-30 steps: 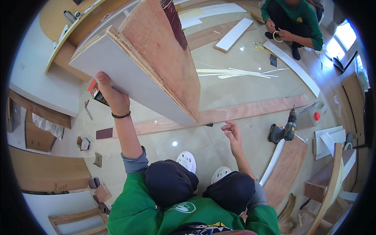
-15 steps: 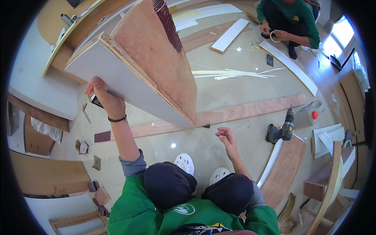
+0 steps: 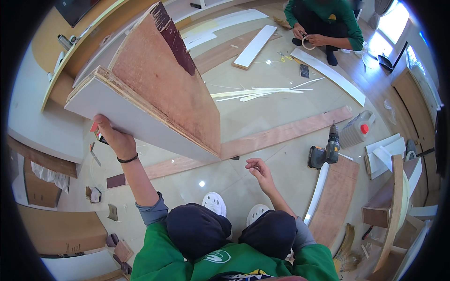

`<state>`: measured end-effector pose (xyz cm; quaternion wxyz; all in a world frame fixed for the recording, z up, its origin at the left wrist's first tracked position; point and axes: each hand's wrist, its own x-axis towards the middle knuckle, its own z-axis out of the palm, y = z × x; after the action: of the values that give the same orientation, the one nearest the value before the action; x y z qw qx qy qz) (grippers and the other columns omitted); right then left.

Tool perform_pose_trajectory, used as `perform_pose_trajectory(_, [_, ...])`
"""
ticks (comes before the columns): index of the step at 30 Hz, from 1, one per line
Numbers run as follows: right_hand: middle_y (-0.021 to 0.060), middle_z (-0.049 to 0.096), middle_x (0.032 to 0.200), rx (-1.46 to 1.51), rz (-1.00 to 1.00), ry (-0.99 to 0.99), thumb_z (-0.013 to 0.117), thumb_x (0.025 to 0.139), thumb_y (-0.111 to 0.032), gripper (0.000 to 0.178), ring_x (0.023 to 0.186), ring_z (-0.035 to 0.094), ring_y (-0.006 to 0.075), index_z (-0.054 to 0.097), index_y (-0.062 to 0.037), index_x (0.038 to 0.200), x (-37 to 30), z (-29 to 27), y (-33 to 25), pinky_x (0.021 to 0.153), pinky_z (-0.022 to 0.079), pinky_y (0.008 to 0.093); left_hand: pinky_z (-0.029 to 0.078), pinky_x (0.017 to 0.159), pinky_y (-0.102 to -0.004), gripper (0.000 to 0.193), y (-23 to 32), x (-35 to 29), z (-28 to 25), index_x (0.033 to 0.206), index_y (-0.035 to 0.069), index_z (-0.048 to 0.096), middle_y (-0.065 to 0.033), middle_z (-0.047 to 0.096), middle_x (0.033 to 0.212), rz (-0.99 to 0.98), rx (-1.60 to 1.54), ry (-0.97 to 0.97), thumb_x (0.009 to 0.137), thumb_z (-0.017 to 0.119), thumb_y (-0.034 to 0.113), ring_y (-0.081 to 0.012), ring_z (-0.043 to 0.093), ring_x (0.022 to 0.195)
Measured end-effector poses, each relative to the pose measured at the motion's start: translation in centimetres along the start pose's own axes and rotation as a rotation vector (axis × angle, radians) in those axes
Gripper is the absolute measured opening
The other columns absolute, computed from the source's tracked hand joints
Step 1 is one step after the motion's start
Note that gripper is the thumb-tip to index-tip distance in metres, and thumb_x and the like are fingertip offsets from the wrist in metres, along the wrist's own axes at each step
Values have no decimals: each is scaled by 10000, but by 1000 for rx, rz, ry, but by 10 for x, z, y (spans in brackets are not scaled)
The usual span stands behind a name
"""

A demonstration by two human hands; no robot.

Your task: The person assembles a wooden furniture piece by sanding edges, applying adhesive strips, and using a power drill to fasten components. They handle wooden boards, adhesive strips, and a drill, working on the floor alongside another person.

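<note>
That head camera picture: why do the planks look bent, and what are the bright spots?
Head view: the fisheye lens bows straight edges such as the long reddish wooden plank near the black rim; the glossy beige floor mirrors lamps as glare spots; daylight overexposes the window at upper right.

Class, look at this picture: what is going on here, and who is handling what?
A crouching person grips a big plywood panel with the left hand, tilted up off the floor. The right hand hangs open and empty beside a long board. A drill stands nearby. Across the room, another person handles a tape roll.
</note>
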<state>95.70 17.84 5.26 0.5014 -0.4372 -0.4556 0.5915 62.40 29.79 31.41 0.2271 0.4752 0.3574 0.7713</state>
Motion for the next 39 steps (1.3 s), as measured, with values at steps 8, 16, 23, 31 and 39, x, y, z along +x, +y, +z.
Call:
perform_pose_trajectory(8, [66,644,944,-199,-109,-55,602,882,-103,282,889,610,147,583,-26,1153,12,11,-29,803,478,296,305,1109,-371,815,0,0,0,1435,16,327,-92,411,1443,13,-25,-19,914,493,620,-223,395,1319])
perform_pose_trajectory(16, [43,614,748,-531,-948,-239,612,841,-48,434,597,572,175,578,-103,1270,57,97,-280,536,451,295,399,1028,-342,790,-1,0,-7,1346,-6,439,-90,515,1329,3,24,-25,899,501,642,-196,497,1215])
perform_pose_trajectory(23, [42,567,599,-1070,-1285,-31,668,719,-198,478,550,598,172,625,-56,1173,43,127,-292,504,414,308,398,1016,-342,775,1,0,3,1339,1,441,-79,518,1323,11,30,-34,904,492,641,-187,497,1208])
perform_pose_trajectory(31, [11,554,580,-960,-1157,-1,678,737,-170,447,498,548,178,627,-31,1158,28,118,-297,492,425,293,374,1040,-349,786,-1,1,-3,1370,7,410,-71,493,1362,6,15,-41,907,489,637,-196,473,1241])
perform_pose_trajectory(39, [-5,610,657,-918,-1115,-34,673,769,-166,427,441,496,177,620,-94,1186,30,121,-286,447,389,309,363,1056,-357,798,-2,-1,-8,1377,0,403,-87,477,1380,-30,-36,-56,900,514,631,-213,459,1261])
